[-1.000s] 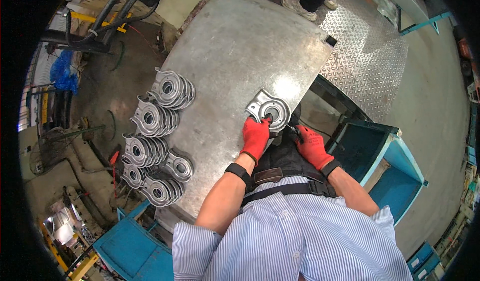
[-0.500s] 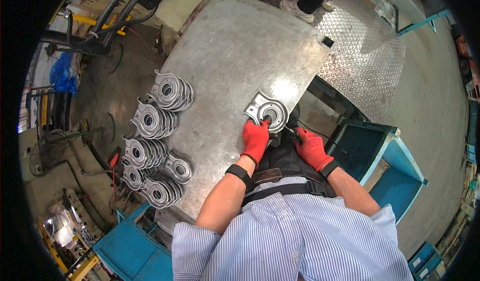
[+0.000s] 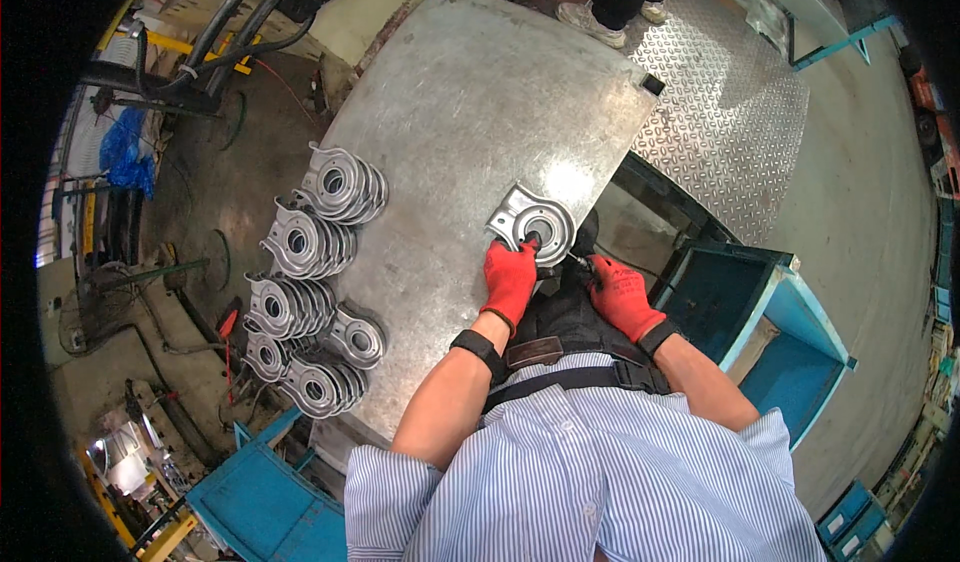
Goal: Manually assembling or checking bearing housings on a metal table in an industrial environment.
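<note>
A stamped metal bracket [image 3: 521, 202] with a round cupped end and a hole through it sits at the right edge of the metal table. My left hand [image 3: 510, 284], in a red glove with dark fingertips, is closed on its near side, a fingertip reaching into the ring. Close by on the right, my right hand [image 3: 625, 300] in a matching glove grips a thin tool [image 3: 580, 260] with a slim metal shaft. The tool's tip points at the bracket's rim; whether they touch I cannot tell, and most of its handle is hidden in the glove.
Several stacks of like brackets [image 3: 300, 242] lean along the left edge of the metal table [image 3: 440, 92]. Blue metal bins stand at lower left [image 3: 265, 497] and right [image 3: 800, 362]. A person's legs and shoes [image 3: 592, 24] are on the tread-plate floor [image 3: 720, 112] beyond.
Almost nothing differs. Both hands, the bracket and the tool keep their places, with only a very slight shift of the whole view.
</note>
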A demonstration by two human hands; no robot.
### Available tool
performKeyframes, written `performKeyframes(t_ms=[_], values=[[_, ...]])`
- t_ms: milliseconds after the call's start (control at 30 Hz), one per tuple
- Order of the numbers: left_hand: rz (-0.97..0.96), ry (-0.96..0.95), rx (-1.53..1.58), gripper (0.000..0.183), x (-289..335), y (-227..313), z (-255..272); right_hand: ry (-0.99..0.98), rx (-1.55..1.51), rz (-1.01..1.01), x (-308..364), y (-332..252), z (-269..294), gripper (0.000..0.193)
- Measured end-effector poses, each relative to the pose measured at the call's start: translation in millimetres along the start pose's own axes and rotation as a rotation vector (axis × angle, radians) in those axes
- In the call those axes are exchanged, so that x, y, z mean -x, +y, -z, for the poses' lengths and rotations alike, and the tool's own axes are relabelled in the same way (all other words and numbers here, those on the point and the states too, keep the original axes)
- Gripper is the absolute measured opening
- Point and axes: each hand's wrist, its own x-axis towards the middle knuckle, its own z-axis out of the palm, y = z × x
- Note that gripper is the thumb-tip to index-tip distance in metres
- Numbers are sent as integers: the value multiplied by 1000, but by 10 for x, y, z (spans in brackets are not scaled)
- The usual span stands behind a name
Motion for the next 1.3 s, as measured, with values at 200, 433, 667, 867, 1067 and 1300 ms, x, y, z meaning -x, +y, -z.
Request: performKeyframes(t_ms=[200,433,667,867,1067,1300], values=[[-38,39,-55,32,17,20,1,30,1,-12,8,-28,19,43],[-18,19,4,33,9,-25,-22,18,41,2,3,-26,17,43],[-37,-2,16,36,-21,-92,-56,51,78,34,17,-6,18,42],[-137,69,57,25,-13,-142,-119,55,45,38,-6,-31,61,42],[-96,-2,126,34,18,-118,-44,46,27,36,16,6,44,43],[-117,-55,229,22,213,-181,836,141,-210,-21,7,-81,23,35]])
